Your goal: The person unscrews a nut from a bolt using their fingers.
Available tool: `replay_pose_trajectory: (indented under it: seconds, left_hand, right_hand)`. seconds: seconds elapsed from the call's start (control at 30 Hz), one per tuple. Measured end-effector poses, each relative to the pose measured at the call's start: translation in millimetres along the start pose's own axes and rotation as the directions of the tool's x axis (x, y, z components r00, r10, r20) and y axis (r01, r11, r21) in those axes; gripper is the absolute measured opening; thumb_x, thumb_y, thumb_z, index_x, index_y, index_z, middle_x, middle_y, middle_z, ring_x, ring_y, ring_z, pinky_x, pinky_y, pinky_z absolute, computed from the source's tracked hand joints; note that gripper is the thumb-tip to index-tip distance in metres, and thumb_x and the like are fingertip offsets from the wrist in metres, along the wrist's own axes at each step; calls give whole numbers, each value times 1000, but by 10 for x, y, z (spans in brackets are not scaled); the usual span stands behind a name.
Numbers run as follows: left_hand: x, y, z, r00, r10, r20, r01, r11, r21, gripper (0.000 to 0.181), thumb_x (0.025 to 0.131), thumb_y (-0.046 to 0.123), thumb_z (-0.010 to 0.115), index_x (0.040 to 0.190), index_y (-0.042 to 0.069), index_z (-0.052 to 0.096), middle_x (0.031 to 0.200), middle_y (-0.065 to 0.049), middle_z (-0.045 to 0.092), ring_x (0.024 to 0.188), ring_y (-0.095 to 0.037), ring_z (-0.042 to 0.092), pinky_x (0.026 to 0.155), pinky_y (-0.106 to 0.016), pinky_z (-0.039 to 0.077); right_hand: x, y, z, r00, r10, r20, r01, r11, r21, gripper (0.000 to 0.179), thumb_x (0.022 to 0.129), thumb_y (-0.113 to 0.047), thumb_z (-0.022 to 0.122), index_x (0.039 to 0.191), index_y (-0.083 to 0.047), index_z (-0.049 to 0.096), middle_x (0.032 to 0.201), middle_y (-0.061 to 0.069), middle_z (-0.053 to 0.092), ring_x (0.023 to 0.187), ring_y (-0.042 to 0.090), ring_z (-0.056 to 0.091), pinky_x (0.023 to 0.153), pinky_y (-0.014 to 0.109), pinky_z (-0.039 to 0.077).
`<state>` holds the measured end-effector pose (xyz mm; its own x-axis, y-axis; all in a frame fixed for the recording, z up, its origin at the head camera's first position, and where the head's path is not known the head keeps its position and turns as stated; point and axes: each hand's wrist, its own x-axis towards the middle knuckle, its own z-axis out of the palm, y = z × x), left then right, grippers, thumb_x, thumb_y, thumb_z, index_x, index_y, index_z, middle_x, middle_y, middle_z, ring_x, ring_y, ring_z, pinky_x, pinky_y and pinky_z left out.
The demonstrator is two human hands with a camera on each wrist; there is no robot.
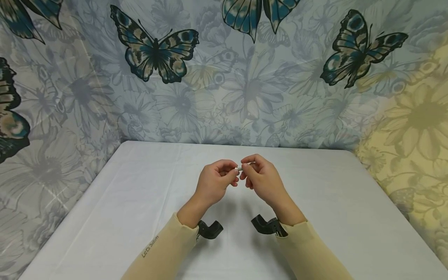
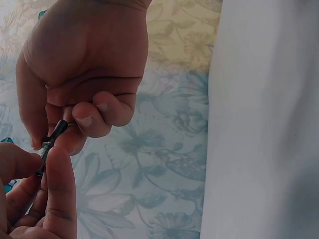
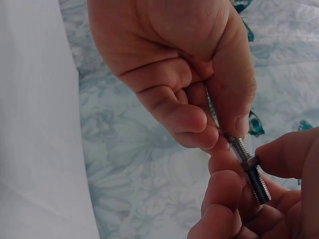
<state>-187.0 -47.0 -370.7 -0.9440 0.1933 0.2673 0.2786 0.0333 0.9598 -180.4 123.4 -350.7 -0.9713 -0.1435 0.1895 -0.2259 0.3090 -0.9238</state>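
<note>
A small metal bolt (image 1: 238, 168) with a threaded shaft spans the gap between the two hands, above the table. My left hand (image 1: 214, 181) pinches one end of it between thumb and finger. The right hand (image 1: 263, 179) has its thumb and fingers round a nut (image 3: 252, 162) partway along the shaft, thumb tip against the nut's side. Past the nut, a length of thread (image 3: 260, 186) sticks out toward the right palm. In the left wrist view the bolt (image 2: 60, 127) slants between the fingertips, its lower end partly covered by the left fingers.
A white cloth covers the table (image 1: 105, 202) under both hands. Behind it hangs a flower and butterfly backdrop (image 1: 210, 97), with a yellow part at the right. Each wrist carries a black camera mount (image 1: 211, 230) beside a beige sleeve (image 1: 164, 249).
</note>
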Motion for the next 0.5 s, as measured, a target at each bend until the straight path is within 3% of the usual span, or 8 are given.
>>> replay_pose_trajectory:
  seconds: [0.2,0.37,0.5]
  left_hand:
    - [-5,18,-7,1000,2,3,-2,1000,7,8,94,7,68,100,5,71,88,-13,70,68,-23,69,66,-37,59]
    - [-8,23,-9,1000,2,4,-2,1000,12,8,94,7,67,101,6,71,86,-5,71,68,-22,70,65,-37,59]
    - [-4,11,-4,1000,-1,3,1,1000,3,8,94,7,68,101,5,71,87,-5,71,68,-22,70,66,-36,59]
  right_hand:
    - [-2,-3,-2,1000,-9,-4,9,1000,-8,16,99,-15,56,113,-10,62,89,16,68,60,30,57,55,40,51]
    - [-3,-3,-2,1000,-13,-5,13,1000,-6,17,97,-12,57,113,-7,62,91,11,68,60,29,57,55,38,50]
    - [-6,-4,0,1000,-4,-7,4,1000,2,17,96,-10,57,112,-9,63,96,9,68,59,28,57,54,35,49]
